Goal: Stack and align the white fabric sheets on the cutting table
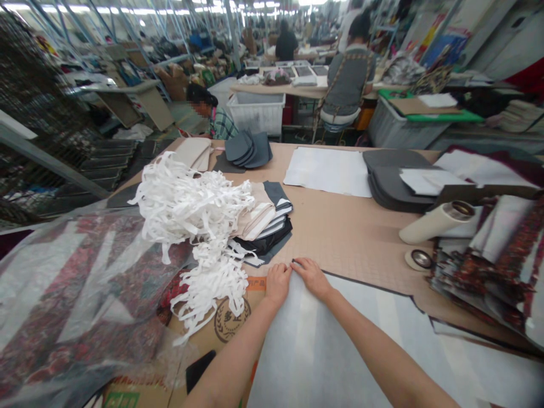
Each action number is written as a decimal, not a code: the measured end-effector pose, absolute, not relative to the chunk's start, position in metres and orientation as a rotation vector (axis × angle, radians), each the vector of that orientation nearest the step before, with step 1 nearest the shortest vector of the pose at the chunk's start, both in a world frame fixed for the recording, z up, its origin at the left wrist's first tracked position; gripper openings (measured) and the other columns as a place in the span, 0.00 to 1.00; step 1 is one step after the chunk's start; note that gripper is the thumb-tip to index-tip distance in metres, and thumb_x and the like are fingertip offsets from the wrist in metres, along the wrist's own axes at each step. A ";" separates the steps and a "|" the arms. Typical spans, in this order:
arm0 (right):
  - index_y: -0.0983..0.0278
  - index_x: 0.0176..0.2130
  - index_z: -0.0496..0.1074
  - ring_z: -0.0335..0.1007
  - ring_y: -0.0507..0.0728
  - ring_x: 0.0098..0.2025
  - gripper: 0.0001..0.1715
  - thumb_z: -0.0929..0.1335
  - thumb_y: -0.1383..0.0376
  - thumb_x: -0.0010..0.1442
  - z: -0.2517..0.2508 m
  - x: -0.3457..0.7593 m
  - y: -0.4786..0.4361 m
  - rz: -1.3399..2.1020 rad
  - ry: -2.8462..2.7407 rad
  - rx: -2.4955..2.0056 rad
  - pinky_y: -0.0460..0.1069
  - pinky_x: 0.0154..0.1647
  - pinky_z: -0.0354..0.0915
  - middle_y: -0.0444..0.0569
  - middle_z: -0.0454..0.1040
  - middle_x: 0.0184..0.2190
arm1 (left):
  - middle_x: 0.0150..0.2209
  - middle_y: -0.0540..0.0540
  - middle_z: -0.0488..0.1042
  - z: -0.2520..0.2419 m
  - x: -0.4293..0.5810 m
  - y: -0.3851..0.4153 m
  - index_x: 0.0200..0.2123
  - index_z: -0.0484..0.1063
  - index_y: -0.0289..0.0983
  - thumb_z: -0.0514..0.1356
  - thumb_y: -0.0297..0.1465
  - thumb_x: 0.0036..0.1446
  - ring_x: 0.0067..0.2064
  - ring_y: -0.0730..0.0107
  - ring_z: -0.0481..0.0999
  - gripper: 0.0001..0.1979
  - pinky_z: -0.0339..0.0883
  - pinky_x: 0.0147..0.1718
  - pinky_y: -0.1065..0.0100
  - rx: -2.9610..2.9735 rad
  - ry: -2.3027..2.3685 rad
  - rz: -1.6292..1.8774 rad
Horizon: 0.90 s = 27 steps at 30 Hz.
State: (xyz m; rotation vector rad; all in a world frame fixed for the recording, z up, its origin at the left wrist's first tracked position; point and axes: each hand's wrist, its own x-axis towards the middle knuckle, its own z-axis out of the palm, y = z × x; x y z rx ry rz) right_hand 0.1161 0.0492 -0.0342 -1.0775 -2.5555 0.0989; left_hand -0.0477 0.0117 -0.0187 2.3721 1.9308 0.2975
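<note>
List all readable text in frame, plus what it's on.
"产品": orange strip on the printed cardboard; preceding character only partly visible.
"多": round emblem on the same cardboard; next character unclear.
Red lettering, lower on cardboard: too blurred.
Green patch beneath it: unreadable.

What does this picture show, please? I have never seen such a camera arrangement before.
There is no machine here, only a person's bare left hand and right hand. The single picture comes from a camera worn on the head, looking forward and down. Both hands touch the far corner of a dark-edged pale sheet; whether they pinch or only press it, I cannot tell. A heap of white strips lies to the left; stacked dark grey pieces and a cream flask are on the brown table to the right.
</note>
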 end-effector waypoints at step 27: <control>0.65 0.45 0.69 0.59 0.59 0.42 0.15 0.59 0.72 0.60 -0.035 0.093 0.047 -0.037 -2.284 -1.590 0.51 0.42 0.58 0.54 0.68 0.39 | 0.39 0.44 0.68 0.002 -0.087 0.005 0.47 0.66 0.41 0.48 0.29 0.61 0.42 0.63 0.65 0.13 0.55 0.40 0.61 2.621 1.658 0.181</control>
